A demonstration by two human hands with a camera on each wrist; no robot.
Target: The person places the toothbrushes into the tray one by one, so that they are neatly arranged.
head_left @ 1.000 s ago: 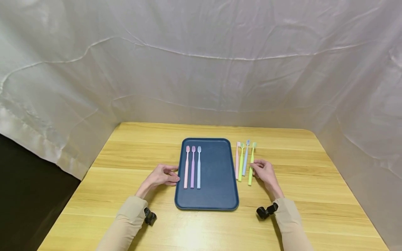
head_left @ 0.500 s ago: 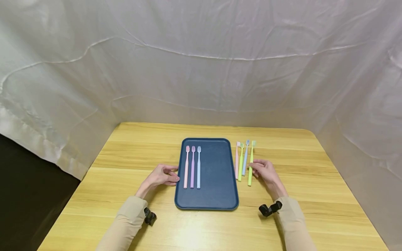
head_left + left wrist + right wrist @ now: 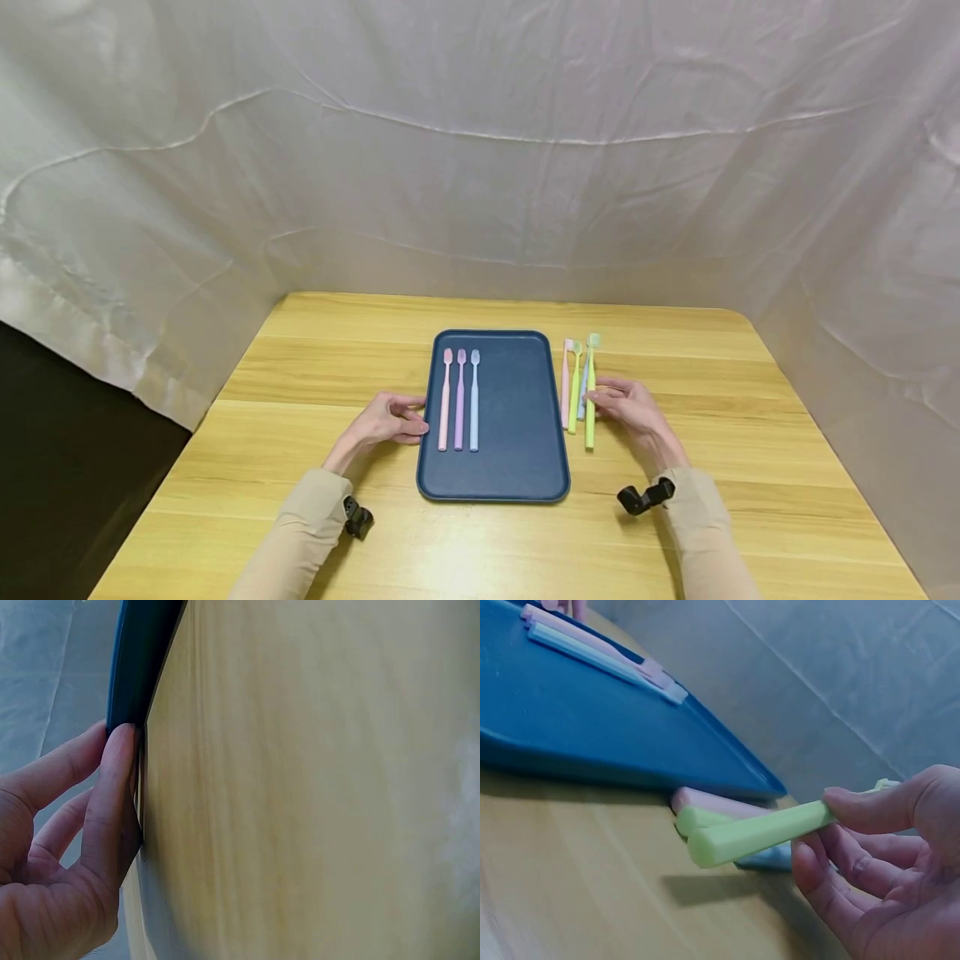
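Observation:
My right hand (image 3: 633,412) pinches a yellow-green toothbrush (image 3: 761,834) between thumb and fingers. In the right wrist view the handle is raised over the wood, its shadow below. Beside it, right of the navy tray (image 3: 521,417), lie a pink toothbrush (image 3: 566,387), another yellow-green toothbrush (image 3: 574,396) and a blue toothbrush (image 3: 582,404), partly hidden by the held one. My left hand (image 3: 381,419) grips the tray's left rim with thumb and forefinger, as the left wrist view shows. Along the tray's left side lie pink (image 3: 445,408), purple (image 3: 460,408) and light blue (image 3: 475,408) toothbrushes, heads away from me.
The wooden table (image 3: 360,325) carries the tray near its middle. Grey cloth (image 3: 480,200) hangs behind it and at both sides. A small black camera (image 3: 645,497) sits on the right wrist, another camera (image 3: 358,518) on the left.
The right hand has picked up the yellow-green toothbrush and brought it left, so it now overlaps the blue one. The left hand and tray have stayed put.

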